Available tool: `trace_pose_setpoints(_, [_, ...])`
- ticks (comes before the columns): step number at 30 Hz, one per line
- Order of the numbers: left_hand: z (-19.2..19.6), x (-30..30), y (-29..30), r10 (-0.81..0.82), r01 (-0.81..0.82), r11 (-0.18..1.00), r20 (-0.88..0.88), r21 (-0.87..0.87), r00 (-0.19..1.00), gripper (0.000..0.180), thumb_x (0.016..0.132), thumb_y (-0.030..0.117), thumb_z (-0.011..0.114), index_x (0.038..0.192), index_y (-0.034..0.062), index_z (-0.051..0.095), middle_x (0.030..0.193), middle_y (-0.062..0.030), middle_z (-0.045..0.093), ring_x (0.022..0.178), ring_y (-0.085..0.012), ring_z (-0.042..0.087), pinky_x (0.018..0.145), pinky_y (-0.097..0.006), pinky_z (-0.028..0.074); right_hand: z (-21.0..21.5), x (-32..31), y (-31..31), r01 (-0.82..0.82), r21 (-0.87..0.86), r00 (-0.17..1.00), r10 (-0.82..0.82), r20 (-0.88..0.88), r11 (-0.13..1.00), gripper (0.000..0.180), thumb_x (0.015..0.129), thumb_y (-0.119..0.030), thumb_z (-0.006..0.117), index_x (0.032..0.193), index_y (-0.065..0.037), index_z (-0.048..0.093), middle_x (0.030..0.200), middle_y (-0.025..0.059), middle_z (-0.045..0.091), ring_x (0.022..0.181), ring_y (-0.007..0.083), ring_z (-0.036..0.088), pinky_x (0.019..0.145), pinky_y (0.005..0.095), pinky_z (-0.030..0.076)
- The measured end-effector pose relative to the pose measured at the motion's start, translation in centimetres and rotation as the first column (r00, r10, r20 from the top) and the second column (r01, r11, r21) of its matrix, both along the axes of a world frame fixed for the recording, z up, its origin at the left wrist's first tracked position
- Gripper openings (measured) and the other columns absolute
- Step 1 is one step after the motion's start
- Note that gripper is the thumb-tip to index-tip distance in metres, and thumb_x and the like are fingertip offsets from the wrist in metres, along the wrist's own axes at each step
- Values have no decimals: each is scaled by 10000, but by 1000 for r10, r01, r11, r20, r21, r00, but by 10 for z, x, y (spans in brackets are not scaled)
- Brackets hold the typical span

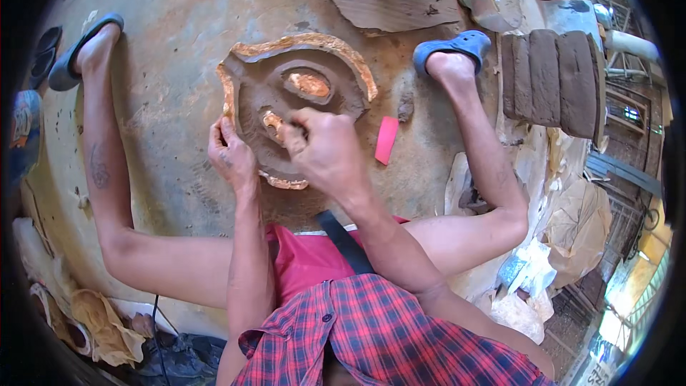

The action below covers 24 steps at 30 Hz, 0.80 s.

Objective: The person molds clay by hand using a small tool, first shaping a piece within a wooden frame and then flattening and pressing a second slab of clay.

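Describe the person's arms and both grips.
The left grip and right grip are ungloved human hands; the right is blurred, so fine markings can't be told. The left forearm and right forearm are sleeveless. A red-and-blue checked shirt is worn.

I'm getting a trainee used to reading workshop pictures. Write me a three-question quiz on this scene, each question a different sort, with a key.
1. True or false: the pink strip lies to the right of the orange-rimmed clay form.
2. Which hand is at the form's left edge? A) right B) left C) neither
3. Fill in the colour: the clog on the person's right foot is ____.

Key:
1. True.
2. B: the left hand is there, while the right hand is over the form's inner part.
3. Blue.
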<state>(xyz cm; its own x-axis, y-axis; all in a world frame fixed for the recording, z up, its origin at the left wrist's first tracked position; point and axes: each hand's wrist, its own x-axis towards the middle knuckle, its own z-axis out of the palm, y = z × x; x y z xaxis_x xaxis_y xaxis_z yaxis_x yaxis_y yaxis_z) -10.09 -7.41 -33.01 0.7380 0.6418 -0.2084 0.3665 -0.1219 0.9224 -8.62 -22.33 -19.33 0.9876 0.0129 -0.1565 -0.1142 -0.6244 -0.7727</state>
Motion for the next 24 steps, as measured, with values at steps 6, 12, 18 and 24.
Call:
trace_pose_setpoints(6, [-2, 4, 3, -1, -1, 997, 35, 79, 999, 292, 1091, 214, 585, 1117, -41, 724, 931, -107, 745, 840, -174, 627, 786, -356, 506, -5, 13, -149, 330, -323, 942, -331, 54, 887, 399, 1007, -389, 688, 983, -1, 779, 882, 279, 729, 825, 431, 745, 719, 505, 568])
trace_pose_setpoints(12, [8, 22, 17, -130, 133, 987, -35, 93, 991, 295, 1083, 212, 597, 1110, -45, 739, 927, -100, 753, 841, -151, 635, 776, -332, 508, -93, -11, -210, 403, -576, 910, -377, 171, 711, 378, 955, -369, 745, 1068, -10, 781, 954, 250, 738, 977, 434, 723, 837, 522, 559])
trace_pose_setpoints(18, [46, 36, 17, 19, -40, 990, 151, 136, 988, 320, 1030, 116, 660, 1314, -30, 685, 1192, -150, 736, 1050, -206, 702, 946, -344, 561, -109, -13, -213, 445, -455, 894, -352, 278, 771, 325, 871, -193, 826, 1147, -29, 775, 1020, 226, 721, 952, 394, 706, 866, 481, 558])
trace_pose_setpoints(24, [115, 15, -63, -32, 446, 656, 568, -609, 822, 535, 1118, 359, 529, 1526, 15, 503, 1444, -171, 633, 1305, -223, 599, 1107, -378, 483, 19, -29, -93, 352, 143, 887, -379, 262, 925, 317, 959, -145, 736, 1244, -5, 739, 1060, 149, 707, 1020, 311, 677, 917, 414, 524])
